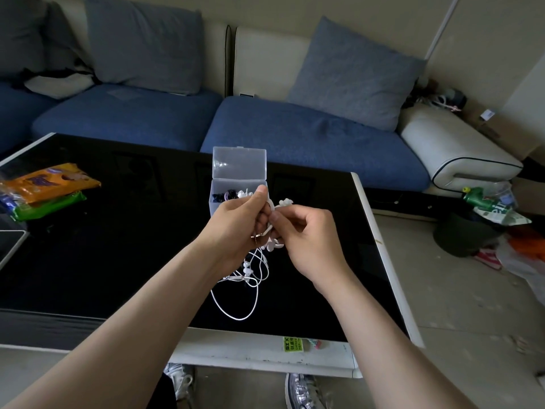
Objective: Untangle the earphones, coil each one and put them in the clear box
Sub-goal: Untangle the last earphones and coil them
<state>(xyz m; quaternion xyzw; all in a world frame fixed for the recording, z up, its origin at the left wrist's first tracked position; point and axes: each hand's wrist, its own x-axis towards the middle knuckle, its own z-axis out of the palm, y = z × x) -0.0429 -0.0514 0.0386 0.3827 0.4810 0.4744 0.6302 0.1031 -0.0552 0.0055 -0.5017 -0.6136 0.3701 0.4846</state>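
Both hands meet above the black table (88,246), the left hand (236,222) and right hand (306,240) pinching white earphones (250,278) whose cable dangles in loops. Behind them, near the far edge, stands the open clear box (239,184). Snack packets (47,187) lie by the left edge.

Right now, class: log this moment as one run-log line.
left hand: gripping white earphones | right hand: gripping same tangle | cable: trailing on table | box: open, some earphones inside
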